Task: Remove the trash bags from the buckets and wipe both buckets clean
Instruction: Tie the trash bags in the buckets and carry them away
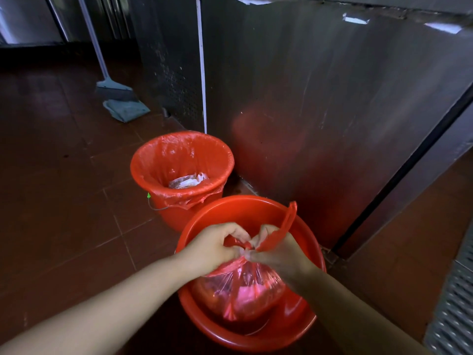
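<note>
Bag direction: red trash bag (240, 290) hanging upright, long axis vertical, knotted neck pointing up, over the near bucket (204, 221).
Bag look: thin, translucent red, pale trash showing inside.
Left hand (215, 248): fingers curled, pinching one bag handle.
Right hand (276, 249): fingers curled, gripping the other handle.
Far bucket (179, 216): standing on the floor (64, 188), lined with a second bag (166, 160).

We count two red buckets: near bucket (252, 336), far bucket (163, 208). Two red trash bags: tied bag (243, 290) in near bucket, liner bag (179, 155) in far bucket. Two hands: left hand (213, 248), right hand (277, 248). One broom (112, 85). One grey cloth (126, 110). One floor grate (453, 303).
</note>
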Available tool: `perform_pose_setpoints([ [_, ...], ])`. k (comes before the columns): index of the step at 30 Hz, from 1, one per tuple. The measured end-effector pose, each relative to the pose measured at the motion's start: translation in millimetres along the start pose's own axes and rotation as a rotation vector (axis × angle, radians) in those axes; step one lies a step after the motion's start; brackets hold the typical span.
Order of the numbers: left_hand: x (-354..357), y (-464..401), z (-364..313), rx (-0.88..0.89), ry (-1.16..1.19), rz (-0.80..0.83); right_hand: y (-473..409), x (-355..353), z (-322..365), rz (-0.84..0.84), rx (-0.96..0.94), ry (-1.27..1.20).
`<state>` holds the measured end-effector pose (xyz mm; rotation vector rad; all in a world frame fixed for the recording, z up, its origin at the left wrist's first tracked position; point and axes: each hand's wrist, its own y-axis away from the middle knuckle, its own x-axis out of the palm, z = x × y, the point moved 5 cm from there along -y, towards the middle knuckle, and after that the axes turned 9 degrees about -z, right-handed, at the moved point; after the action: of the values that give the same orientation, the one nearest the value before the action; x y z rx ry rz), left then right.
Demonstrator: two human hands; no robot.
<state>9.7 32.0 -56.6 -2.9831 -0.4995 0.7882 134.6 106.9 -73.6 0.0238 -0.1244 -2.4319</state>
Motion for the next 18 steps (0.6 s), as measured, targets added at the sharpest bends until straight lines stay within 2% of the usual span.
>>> perform_pose_setpoints([
  [3, 6, -1, 4, -0.018, -0.007, 0.016, 1, -4, 5, 0.013, -0.034, -0.010],
  [8, 13, -4, 0, -0.005, 0.019, -0.072, 0, -6, 15, 0.021, -0.144, 0.081],
  [14, 9, -11, -3, -0.010, -0.020, -0.024, -2, -16, 23, -0.118, -0.260, 0.201],
  [16, 5, -16, 0, -0.023, -0.069, -0.013, 1, -14, 24, -0.192, -0.378, 0.371],
  [18, 2, -15, -2, -0.048, -0.026, -0.003, 7, -7, 31, -0.230, -0.630, 0.635],
])
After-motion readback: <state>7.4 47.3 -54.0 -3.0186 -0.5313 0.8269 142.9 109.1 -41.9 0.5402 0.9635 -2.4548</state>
